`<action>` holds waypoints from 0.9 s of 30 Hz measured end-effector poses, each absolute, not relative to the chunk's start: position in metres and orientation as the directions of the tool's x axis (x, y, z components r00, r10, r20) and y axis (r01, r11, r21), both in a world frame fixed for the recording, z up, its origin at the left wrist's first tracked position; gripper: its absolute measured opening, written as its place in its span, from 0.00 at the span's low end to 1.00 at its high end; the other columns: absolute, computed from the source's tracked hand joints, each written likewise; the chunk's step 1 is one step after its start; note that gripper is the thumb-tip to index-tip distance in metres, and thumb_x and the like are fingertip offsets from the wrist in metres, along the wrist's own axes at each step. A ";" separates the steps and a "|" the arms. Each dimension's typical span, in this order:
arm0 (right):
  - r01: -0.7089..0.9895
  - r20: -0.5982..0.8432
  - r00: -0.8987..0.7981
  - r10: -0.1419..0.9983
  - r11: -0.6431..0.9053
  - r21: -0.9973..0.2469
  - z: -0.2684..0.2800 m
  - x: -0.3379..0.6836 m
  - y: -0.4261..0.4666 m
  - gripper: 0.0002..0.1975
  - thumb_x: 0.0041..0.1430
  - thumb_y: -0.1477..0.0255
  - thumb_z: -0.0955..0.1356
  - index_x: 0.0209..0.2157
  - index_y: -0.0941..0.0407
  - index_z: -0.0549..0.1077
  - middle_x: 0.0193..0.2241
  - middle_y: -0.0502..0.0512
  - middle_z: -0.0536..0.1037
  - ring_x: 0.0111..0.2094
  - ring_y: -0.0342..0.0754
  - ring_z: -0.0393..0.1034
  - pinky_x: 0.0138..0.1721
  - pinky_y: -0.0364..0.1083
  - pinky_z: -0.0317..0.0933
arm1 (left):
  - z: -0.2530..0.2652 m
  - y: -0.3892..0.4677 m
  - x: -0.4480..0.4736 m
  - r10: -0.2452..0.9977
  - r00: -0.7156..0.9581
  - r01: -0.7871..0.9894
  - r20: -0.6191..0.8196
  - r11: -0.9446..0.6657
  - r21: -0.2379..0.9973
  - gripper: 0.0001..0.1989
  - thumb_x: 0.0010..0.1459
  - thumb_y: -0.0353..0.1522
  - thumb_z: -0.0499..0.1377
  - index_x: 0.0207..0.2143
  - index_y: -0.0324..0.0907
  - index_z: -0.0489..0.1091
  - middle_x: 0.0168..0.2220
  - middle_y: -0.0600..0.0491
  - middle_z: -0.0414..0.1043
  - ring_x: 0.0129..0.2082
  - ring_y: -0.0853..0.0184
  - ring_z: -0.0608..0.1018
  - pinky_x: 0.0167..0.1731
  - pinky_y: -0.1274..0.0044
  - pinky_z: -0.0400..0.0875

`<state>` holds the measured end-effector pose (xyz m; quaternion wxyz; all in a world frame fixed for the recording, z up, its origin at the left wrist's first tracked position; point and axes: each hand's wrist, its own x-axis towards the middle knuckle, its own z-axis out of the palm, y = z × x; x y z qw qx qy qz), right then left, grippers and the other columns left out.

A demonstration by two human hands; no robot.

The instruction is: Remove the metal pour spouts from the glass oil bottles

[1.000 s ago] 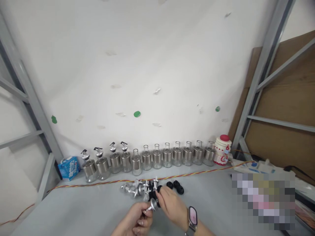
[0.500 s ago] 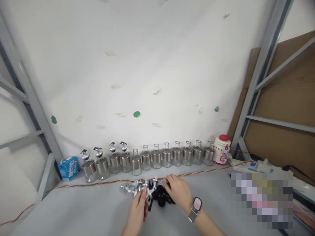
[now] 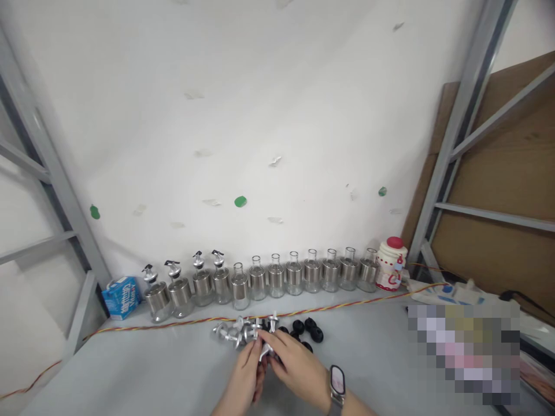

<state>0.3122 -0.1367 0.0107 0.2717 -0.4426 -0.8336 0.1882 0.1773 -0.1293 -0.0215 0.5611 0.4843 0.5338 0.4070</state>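
My left hand (image 3: pixel 246 370) is closed around a silver pour spout (image 3: pixel 265 350), low over the front of the table. My right hand (image 3: pixel 300 367) has come up against it, its fingers bent over the top and side of the same spout. Whether a small black part sits between the fingertips is hidden. Just beyond the hands lies a heap of silver pour spouts (image 3: pixel 237 330). Several round black stoppers (image 3: pixel 310 325) are scattered to the right of that heap, some partly covered by my right hand.
Glass bottles with steel bands (image 3: pixel 293 277) stand in a row along the wall; the leftmost several carry spouts (image 3: pixel 173 268). A blue carton (image 3: pixel 121 298) stands at the left end, a cream jar with a red lid (image 3: pixel 390 266) at the right. A twisted red-yellow cord (image 3: pixel 182 325) crosses the table.
My right hand has moved from the black stoppers left and nearer, meeting my left hand at the spout. More of the stoppers show now, spread apart. My left hand has stayed nearly in place.
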 end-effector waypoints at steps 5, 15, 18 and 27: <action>0.539 0.318 -0.284 0.904 0.425 -0.727 0.010 0.311 -0.135 0.20 0.50 0.76 0.61 0.47 0.53 0.65 0.39 0.54 0.73 0.39 0.47 0.67 0.42 0.43 0.59 | -0.002 -0.134 0.170 0.991 0.085 0.213 -0.101 0.081 0.974 0.27 0.52 0.53 0.36 0.20 0.42 0.59 0.09 0.62 0.52 0.09 0.74 0.58 0.11 0.81 0.53; 0.262 0.170 -0.191 0.967 0.217 -0.940 -0.009 0.307 -0.122 0.14 0.49 0.72 0.64 0.40 0.58 0.67 0.26 0.51 0.74 0.25 0.44 0.67 0.26 0.40 0.60 | -0.001 -0.139 0.157 0.944 0.171 0.761 0.281 -0.308 0.571 0.13 0.58 0.42 0.43 0.29 0.45 0.59 0.25 0.55 0.70 0.24 0.69 0.73 0.25 0.80 0.60; 0.340 0.211 -0.190 0.959 0.265 -0.902 -0.006 0.305 -0.128 0.12 0.49 0.72 0.63 0.38 0.57 0.67 0.28 0.51 0.75 0.27 0.44 0.68 0.29 0.40 0.59 | -0.007 -0.138 0.158 0.940 0.187 0.746 0.285 -0.325 0.581 0.13 0.59 0.40 0.42 0.31 0.45 0.60 0.27 0.54 0.71 0.26 0.68 0.74 0.26 0.81 0.61; 0.525 0.232 -0.235 0.944 0.324 -0.787 0.002 0.301 -0.140 0.13 0.49 0.74 0.62 0.39 0.55 0.68 0.30 0.52 0.75 0.29 0.44 0.69 0.29 0.39 0.57 | -0.008 -0.138 0.161 0.983 0.098 0.680 0.158 -0.182 0.710 0.14 0.59 0.39 0.39 0.32 0.45 0.60 0.27 0.52 0.72 0.25 0.66 0.74 0.25 0.80 0.61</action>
